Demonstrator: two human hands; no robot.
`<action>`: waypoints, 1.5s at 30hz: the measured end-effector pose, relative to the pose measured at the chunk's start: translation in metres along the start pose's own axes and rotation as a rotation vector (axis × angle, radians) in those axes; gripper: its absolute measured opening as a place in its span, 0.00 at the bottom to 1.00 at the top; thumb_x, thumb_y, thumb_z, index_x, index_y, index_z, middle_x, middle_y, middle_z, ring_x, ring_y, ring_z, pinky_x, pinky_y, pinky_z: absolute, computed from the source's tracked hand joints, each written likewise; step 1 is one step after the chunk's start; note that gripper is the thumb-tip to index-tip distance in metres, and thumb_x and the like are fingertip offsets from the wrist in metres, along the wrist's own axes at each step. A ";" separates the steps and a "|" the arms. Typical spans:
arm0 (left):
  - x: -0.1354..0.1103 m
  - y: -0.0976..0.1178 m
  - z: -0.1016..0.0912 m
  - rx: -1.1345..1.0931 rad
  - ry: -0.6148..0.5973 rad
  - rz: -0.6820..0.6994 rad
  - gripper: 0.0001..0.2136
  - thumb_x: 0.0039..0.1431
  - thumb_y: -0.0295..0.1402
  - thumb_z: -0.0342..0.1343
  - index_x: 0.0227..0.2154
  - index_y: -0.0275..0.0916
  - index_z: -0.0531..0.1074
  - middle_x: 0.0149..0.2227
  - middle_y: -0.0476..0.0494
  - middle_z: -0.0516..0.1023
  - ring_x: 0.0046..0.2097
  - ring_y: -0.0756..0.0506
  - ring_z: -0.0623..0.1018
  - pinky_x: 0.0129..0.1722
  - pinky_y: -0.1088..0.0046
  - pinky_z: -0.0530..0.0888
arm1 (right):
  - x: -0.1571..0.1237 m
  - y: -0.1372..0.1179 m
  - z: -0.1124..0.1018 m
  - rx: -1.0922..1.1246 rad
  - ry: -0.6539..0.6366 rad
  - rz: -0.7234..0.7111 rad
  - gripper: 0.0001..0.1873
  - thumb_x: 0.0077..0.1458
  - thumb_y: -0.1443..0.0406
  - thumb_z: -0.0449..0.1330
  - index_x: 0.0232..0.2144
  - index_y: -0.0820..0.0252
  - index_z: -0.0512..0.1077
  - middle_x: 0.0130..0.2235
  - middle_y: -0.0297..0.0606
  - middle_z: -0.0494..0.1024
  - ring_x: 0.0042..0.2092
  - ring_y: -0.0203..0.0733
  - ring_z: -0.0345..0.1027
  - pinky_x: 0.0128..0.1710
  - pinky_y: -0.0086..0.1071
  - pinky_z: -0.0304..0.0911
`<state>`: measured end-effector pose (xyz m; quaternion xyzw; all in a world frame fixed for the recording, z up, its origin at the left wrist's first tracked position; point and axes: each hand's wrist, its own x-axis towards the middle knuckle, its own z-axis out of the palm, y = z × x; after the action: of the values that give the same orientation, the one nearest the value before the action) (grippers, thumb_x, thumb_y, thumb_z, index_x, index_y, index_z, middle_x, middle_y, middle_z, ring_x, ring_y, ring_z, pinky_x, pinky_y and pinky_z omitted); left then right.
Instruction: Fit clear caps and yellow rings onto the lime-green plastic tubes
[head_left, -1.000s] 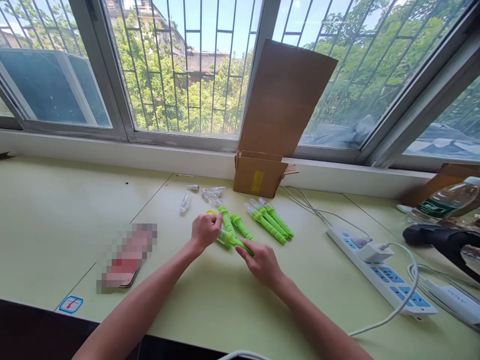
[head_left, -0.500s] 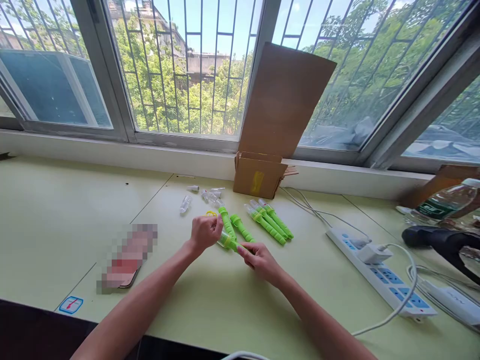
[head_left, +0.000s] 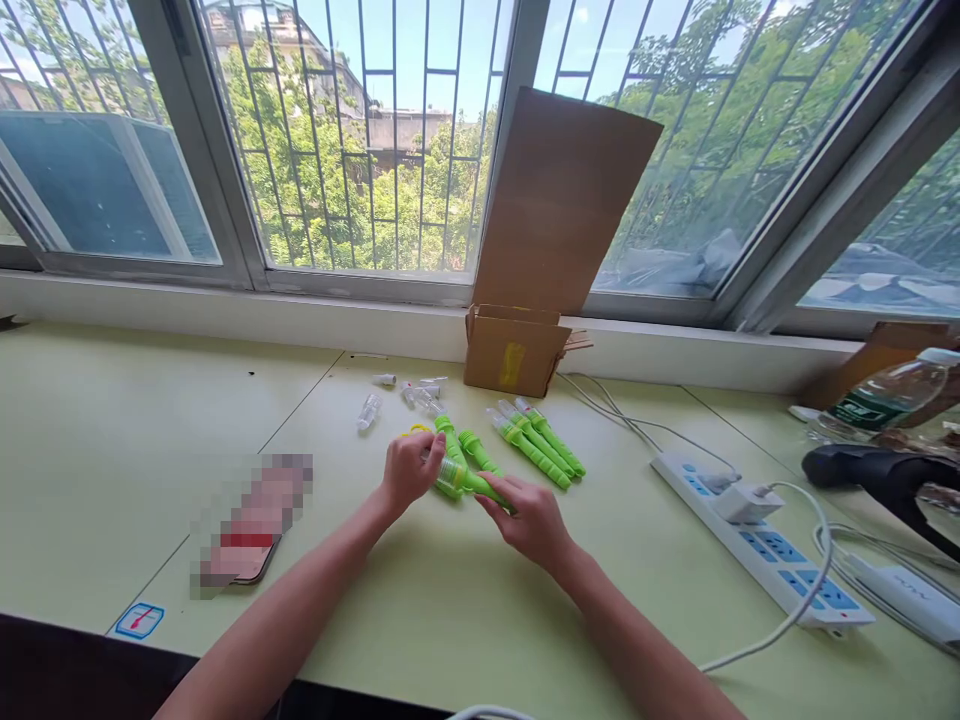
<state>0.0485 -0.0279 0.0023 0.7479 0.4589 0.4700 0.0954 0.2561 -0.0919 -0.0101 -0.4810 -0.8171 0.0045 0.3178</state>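
Between my hands is a green plastic stick (head_left: pixel 471 481) with a clear end. My left hand (head_left: pixel 407 470) is closed around the clear end, hiding most of it. My right hand (head_left: pixel 531 520) grips the green ribbed handle, thumb and fingers pressed on it. Just behind them lie a green stick (head_left: pixel 447 430) beside a clear piece and a green handle (head_left: pixel 477 447). A bit of yellow (head_left: pixel 417 429) shows behind my left hand. To the right, three green sticks (head_left: pixel 541 448) with clear tops lie side by side. Small clear plastic pieces (head_left: pixel 369 412) are scattered behind my left hand.
A cardboard box (head_left: pixel 514 358) with a raised flap stands against the window ledge. On the left lies a phone (head_left: pixel 259 520), pixelated. A power strip (head_left: pixel 757 545) with plugs and cables runs along the right, near a plastic bottle (head_left: pixel 892 395) and a black object (head_left: pixel 862 475).
My right hand has shifted slightly right and down along the handle, its fingers now more over it. The left hand stays on the clear end. The view has moved slightly.
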 end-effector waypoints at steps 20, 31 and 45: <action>0.002 0.006 -0.002 0.174 0.047 -0.161 0.28 0.65 0.37 0.40 0.09 0.38 0.65 0.11 0.46 0.63 0.16 0.51 0.61 0.23 0.71 0.49 | -0.004 -0.013 0.005 0.026 -0.120 0.056 0.18 0.63 0.54 0.48 0.40 0.58 0.73 0.30 0.39 0.79 0.29 0.40 0.69 0.29 0.29 0.55; 0.000 0.005 -0.008 0.085 0.114 0.047 0.26 0.64 0.35 0.41 0.08 0.39 0.56 0.11 0.50 0.57 0.16 0.52 0.57 0.22 0.71 0.51 | 0.004 -0.025 -0.005 0.496 -0.266 0.203 0.21 0.61 0.52 0.50 0.36 0.61 0.74 0.25 0.32 0.66 0.25 0.34 0.52 0.26 0.29 0.50; 0.000 -0.008 -0.005 -0.025 0.209 0.379 0.18 0.60 0.28 0.45 0.14 0.39 0.54 0.15 0.53 0.55 0.19 0.53 0.55 0.21 0.73 0.53 | -0.002 -0.015 0.008 0.244 -0.121 0.133 0.16 0.58 0.58 0.56 0.46 0.56 0.73 0.41 0.39 0.80 0.39 0.44 0.73 0.39 0.32 0.64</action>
<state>0.0398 -0.0244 0.0005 0.7666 0.3117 0.5604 -0.0333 0.2409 -0.0990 -0.0127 -0.4905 -0.7945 0.1539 0.3231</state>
